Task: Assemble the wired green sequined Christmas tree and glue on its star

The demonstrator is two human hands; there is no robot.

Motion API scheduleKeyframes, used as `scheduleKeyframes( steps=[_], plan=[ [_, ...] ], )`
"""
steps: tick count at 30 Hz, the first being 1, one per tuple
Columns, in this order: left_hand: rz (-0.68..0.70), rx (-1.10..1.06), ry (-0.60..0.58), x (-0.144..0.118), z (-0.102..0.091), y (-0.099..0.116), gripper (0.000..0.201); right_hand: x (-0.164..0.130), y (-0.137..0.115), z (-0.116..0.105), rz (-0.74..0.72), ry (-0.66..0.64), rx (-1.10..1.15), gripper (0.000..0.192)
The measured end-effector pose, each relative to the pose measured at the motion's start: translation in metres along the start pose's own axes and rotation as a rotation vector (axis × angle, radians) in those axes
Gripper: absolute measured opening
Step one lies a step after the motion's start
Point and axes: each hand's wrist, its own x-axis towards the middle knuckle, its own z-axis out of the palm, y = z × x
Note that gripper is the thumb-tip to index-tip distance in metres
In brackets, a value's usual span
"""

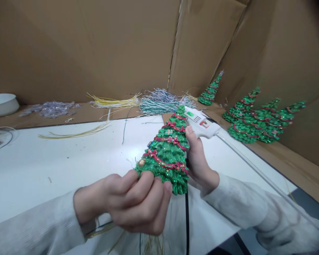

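A small green Christmas tree ornament (pixel 166 152), glittery with red garlands and tiny baubles, is tilted in front of me over the white table. My right hand (pixel 200 164) grips its right side, thumb at the edge, the other fingers hidden behind it. Against the lower left edge my left hand (pixel 138 202) is closed, its fingers curled together; whatever lies between the fingertips is hidden. A thin wire end shows just above those fingers. Right behind the tree and my right thumb is a white glue gun (pixel 202 124), with a long pale rod or cord running from its back.
Several finished-looking green trees (pixel 255 120) stand at the right, another tree (pixel 211 90) further back. Wire bundles (pixel 162 104), yellow wires (pixel 114 102), clear plastic pieces (pixel 53 109) and a white bowl (pixel 2 104) line the back. Cardboard walls (pixel 95 46) enclose the white table (pixel 87 159).
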Motion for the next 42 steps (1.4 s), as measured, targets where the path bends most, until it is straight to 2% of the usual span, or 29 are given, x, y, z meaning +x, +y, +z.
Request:
scheduleKeyframes(
  steps=[1, 3, 11, 17, 22, 26, 30, 33, 38, 42],
  plan=[
    [0.122, 0.05, 0.062, 0.001, 0.003, -0.001, 0.016, 0.002, 0.0, -0.001, -0.055, 0.014, -0.027, 0.035],
    [0.252, 0.114, 0.126, 0.001, 0.007, -0.004, 0.01, 0.006, -0.001, -0.003, -0.143, 0.039, -0.075, 0.032],
    [0.235, 0.129, 0.061, -0.006, 0.009, -0.005, 0.01, 0.01, 0.001, -0.006, -0.191, 0.058, -0.115, 0.033],
    [0.239, 0.15, 0.025, -0.009, 0.008, -0.005, 0.011, 0.014, 0.003, -0.01, -0.282, 0.098, -0.159, 0.029],
    [0.214, 0.171, 0.034, -0.011, 0.011, -0.004, 0.019, 0.013, 0.005, -0.009, -0.254, 0.077, -0.147, 0.028],
    [0.091, 0.094, 0.075, -0.01, 0.013, -0.003, 0.013, 0.012, 0.006, -0.006, -0.197, 0.066, -0.123, 0.029],
    [-0.149, -0.174, 0.032, -0.008, 0.015, -0.002, 0.011, 0.01, 0.005, -0.005, -0.113, 0.028, -0.117, 0.031],
    [-0.301, -0.31, 0.004, -0.006, 0.017, 0.0, 0.021, 0.01, 0.003, -0.005, -0.056, 0.001, -0.098, 0.033],
    [-0.442, -0.358, -0.018, -0.001, 0.017, 0.005, 0.034, 0.012, 0.001, -0.005, -0.045, -0.013, -0.109, 0.034],
    [-0.578, -0.377, -0.103, 0.003, 0.015, 0.006, 0.055, 0.015, 0.003, -0.007, -0.054, -0.025, -0.122, 0.037]
  ],
)
